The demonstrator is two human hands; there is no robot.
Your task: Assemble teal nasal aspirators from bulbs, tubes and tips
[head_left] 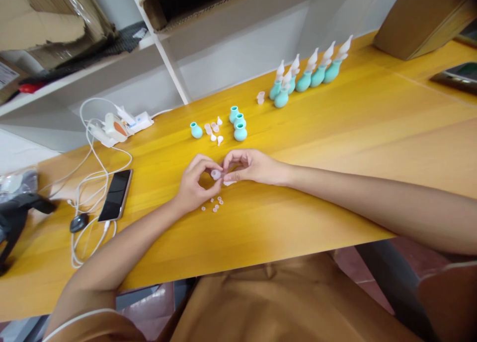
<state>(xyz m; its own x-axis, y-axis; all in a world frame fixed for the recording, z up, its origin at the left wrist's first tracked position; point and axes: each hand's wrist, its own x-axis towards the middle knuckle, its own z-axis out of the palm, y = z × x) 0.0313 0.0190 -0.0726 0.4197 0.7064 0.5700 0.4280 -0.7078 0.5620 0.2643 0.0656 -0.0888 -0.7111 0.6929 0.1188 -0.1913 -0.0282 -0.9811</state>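
Note:
My left hand [197,183] grips a small translucent pinkish tube piece [215,174] between thumb and fingers. Fingers of my right hand [251,167] pinch the right end of the same piece, where the fingertips hide the detail. Under my right fingertips a white bit [229,182] shows, mostly covered. Several tiny pinkish rings [219,199] lie on the table just below my left hand. Beyond the hands are a lone teal bulb [196,130], several loose white tips and translucent pieces [214,127], and a group of three open teal bulbs [240,132].
Several teal bulbs with white pointed tips [304,80] stand at the back, near a translucent piece [261,98]. At left lie a phone [116,195], white cables, a power strip [141,123] and a black mouse-like object [79,223]. A cardboard box [421,22] sits back right.

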